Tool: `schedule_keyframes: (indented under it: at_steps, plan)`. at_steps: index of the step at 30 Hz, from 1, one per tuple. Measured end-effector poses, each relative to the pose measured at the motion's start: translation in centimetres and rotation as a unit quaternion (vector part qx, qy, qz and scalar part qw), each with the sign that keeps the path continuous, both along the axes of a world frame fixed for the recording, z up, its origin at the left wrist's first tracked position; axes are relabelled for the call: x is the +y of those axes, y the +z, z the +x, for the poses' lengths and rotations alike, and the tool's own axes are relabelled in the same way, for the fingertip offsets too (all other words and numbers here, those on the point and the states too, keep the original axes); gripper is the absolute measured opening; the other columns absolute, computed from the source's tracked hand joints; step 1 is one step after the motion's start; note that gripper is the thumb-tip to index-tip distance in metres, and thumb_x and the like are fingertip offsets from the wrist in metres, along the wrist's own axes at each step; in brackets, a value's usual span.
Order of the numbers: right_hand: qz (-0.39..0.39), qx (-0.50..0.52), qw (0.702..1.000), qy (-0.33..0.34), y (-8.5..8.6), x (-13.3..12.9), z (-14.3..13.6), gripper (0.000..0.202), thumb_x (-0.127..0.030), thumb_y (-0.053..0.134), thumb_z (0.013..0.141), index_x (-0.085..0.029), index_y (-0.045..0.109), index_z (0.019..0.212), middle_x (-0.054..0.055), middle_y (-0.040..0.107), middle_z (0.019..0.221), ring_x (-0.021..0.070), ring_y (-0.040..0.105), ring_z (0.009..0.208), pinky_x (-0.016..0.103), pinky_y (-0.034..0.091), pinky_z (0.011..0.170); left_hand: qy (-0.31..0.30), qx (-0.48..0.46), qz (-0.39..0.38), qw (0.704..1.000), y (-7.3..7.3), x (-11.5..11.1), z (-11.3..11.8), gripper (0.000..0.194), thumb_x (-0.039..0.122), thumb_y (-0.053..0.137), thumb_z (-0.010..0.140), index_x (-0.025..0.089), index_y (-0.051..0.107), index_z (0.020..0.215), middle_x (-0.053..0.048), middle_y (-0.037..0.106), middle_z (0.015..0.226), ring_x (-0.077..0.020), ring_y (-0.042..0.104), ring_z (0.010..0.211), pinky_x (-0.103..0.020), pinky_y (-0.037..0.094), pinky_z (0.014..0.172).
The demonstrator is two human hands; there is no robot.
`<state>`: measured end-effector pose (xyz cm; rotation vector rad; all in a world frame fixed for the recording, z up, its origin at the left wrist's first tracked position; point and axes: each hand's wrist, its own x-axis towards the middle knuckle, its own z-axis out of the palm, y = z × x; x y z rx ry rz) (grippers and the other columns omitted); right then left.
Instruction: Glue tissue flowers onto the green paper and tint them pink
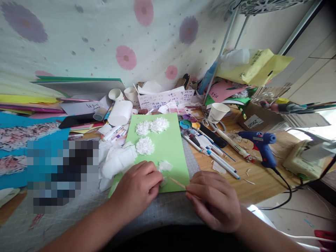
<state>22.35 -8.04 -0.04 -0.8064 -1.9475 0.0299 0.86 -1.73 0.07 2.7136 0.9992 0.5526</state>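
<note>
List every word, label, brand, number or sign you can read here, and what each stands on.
"29020": the label on the cardboard box.
"224", more than once: handwritten on the white card; its other figures are too blurred to quote surely.
Too blurred to read: writing on the pink paper and the white paper at left, print on the yellow bag.
Too small: print on the blue glue gun.

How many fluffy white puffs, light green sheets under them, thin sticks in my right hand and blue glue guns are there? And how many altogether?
Fluffy white puffs: 3
Light green sheet under them: 1
Thin stick in your right hand: 1
Blue glue gun: 1
Total: 6
</note>
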Motion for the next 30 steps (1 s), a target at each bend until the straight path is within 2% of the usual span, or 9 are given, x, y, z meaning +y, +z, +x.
schedule_keyframes:
  at_steps: [12, 15, 18, 20, 22, 24, 27, 30]
  plan:
    - [-0.034, -0.096, 0.993, 0.065, 0.0, 0.4, -0.5, 0.012, -0.011, 0.057, 0.083, -0.01, 0.062, 0.095, 0.007, 0.065, 0.07, 0.0157, 0.057, 0.063, 0.028, 0.048, 0.06, -0.008, 0.023, -0.033, 0.999, 1.4, -0.4, -1.1, 0.023, 0.007, 0.045, 0.079, 0.02, 0.062, 0.071, -0.002, 0.056, 0.082, -0.0154, 0.053, 0.076, -0.026, 0.041, 0.067]
    - [-0.022, -0.101, 0.992, 0.073, 0.1, 0.5, -0.5, 0.012, -0.012, 0.056, 0.085, -0.011, 0.061, 0.095, 0.007, 0.065, 0.07, 0.0161, 0.059, 0.066, 0.028, 0.05, 0.062, 0.02, 0.017, -0.05, 0.998, 2.2, -0.5, -3.1, 0.021, 0.011, 0.044, 0.082, 0.021, 0.062, 0.075, -0.001, 0.056, 0.083, -0.0148, 0.055, 0.076, -0.025, 0.043, 0.067]
    - [-0.009, -0.086, 0.993, 0.081, 0.2, 0.3, -0.3, 0.015, -0.01, 0.055, 0.083, -0.01, 0.06, 0.097, 0.007, 0.065, 0.071, 0.0166, 0.06, 0.068, 0.029, 0.051, 0.063, 0.085, 0.004, -0.036, 0.996, 3.2, -0.3, -6.4, 0.014, 0.022, 0.048, 0.085, 0.023, 0.061, 0.08, -0.001, 0.058, 0.083, -0.015, 0.057, 0.073, -0.023, 0.045, 0.064]
    - [-0.008, -0.073, 0.994, 0.08, 0.3, 0.2, -0.2, 0.02, -0.007, 0.056, 0.081, -0.009, 0.06, 0.1, 0.008, 0.065, 0.073, 0.0171, 0.06, 0.069, 0.03, 0.051, 0.062, 0.134, 0.019, -0.035, 0.99, 3.7, -0.3, -8.6, 0.013, 0.029, 0.051, 0.085, 0.023, 0.061, 0.08, -0.001, 0.06, 0.082, -0.0155, 0.058, 0.07, -0.022, 0.046, 0.059]
    - [-0.013, -0.073, 0.994, 0.079, 0.2, 0.1, -0.2, 0.023, -0.007, 0.057, 0.081, -0.009, 0.059, 0.103, 0.008, 0.066, 0.074, 0.0173, 0.061, 0.069, 0.03, 0.051, 0.062, 0.152, 0.047, -0.046, 0.986, 3.8, -0.5, -10.2, 0.01, 0.03, 0.055, 0.082, 0.024, 0.063, 0.08, 0.0, 0.063, 0.085, -0.0162, 0.061, 0.071, -0.022, 0.048, 0.059]
    - [-0.018, -0.081, 0.993, 0.081, 0.1, -0.1, -0.2, 0.023, -0.006, 0.058, 0.081, -0.01, 0.06, 0.104, 0.007, 0.066, 0.074, 0.0173, 0.061, 0.07, 0.03, 0.052, 0.063, 0.144, 0.065, -0.048, 0.986, 3.7, -1.0, -10.9, 0.01, 0.028, 0.059, 0.079, 0.026, 0.065, 0.085, 0.0, 0.065, 0.092, -0.0179, 0.063, 0.078, -0.023, 0.051, 0.065]
    - [-0.018, -0.086, 0.992, 0.088, -0.1, -0.2, -0.2, 0.023, -0.006, 0.059, 0.08, -0.01, 0.061, 0.103, 0.008, 0.066, 0.074, 0.0186, 0.062, 0.074, 0.031, 0.052, 0.065, 0.121, 0.084, -0.044, 0.988, 3.3, -1.8, -10.8, 0.024, 0.025, 0.064, 0.074, 0.03, 0.066, 0.097, -0.002, 0.065, 0.105, -0.0205, 0.064, 0.093, -0.025, 0.051, 0.076]
    - [-0.018, -0.088, 0.992, 0.089, -0.2, -0.3, -0.2, 0.023, -0.006, 0.059, 0.08, -0.009, 0.061, 0.103, 0.009, 0.067, 0.076, 0.0197, 0.062, 0.077, 0.033, 0.053, 0.067, 0.105, 0.074, -0.061, 0.99, 3.5, -2.0, -10.6, 0.028, 0.023, 0.063, 0.076, 0.031, 0.065, 0.103, 0.002, 0.065, 0.107, -0.0191, 0.063, 0.095, -0.024, 0.051, 0.079]
